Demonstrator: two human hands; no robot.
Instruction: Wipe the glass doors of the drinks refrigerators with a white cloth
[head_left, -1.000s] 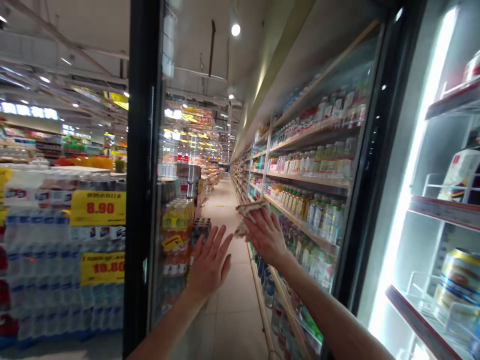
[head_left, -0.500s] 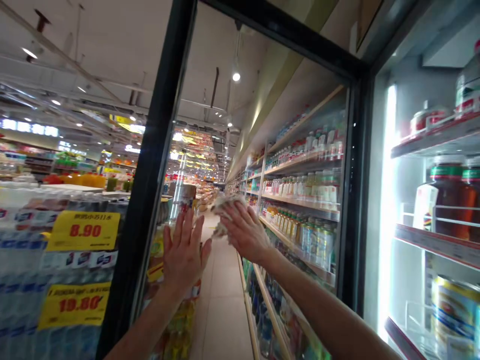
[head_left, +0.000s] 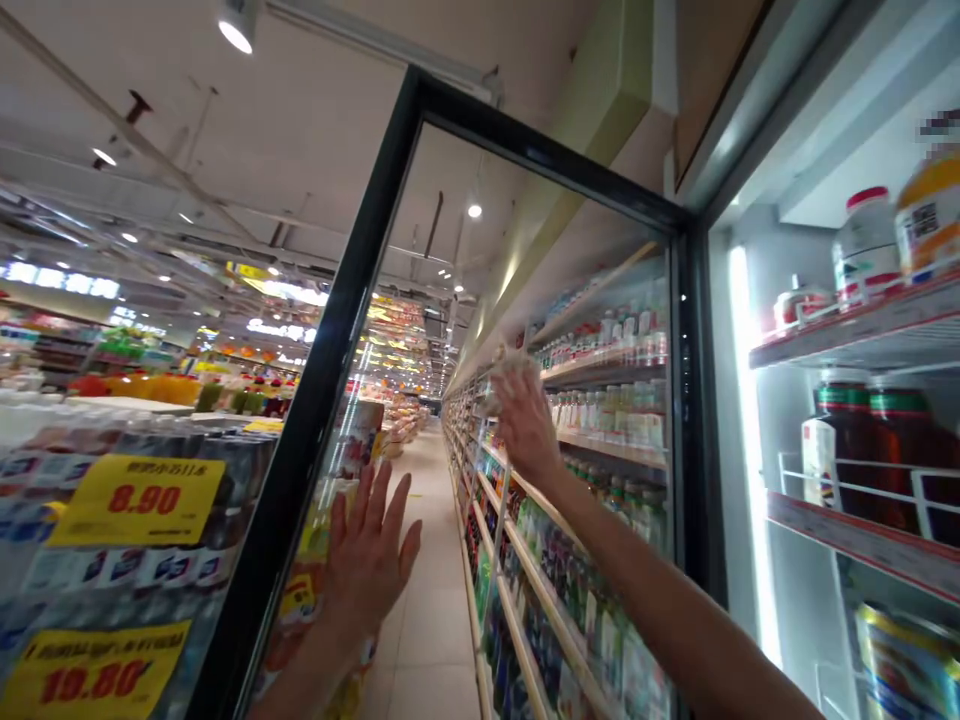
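A tall glass door (head_left: 536, 150) with a black frame stands ajar in front of me. My left hand (head_left: 369, 550) is up at its lower left part, palm forward and fingers spread, with nothing in it; whether the palm touches the glass I cannot tell. Higher and further right, my right hand (head_left: 527, 425) holds a pale, crumpled cloth (head_left: 511, 358) flat against the pane. The fingers are smeared by motion and cover part of the cloth.
To the right, a lit fridge holds dark bottles (head_left: 911, 450) and cans on wire-fronted shelves (head_left: 862, 545). Stacked packs of bottles with yellow price signs (head_left: 139, 500) stand at left. Through the glass show an aisle floor (head_left: 427, 560) and long shelves of drinks (head_left: 607, 410).
My right hand has moved up and to the right across the pane with the cloth. My left hand stays near the same part of the door, while the view has tilted upward.
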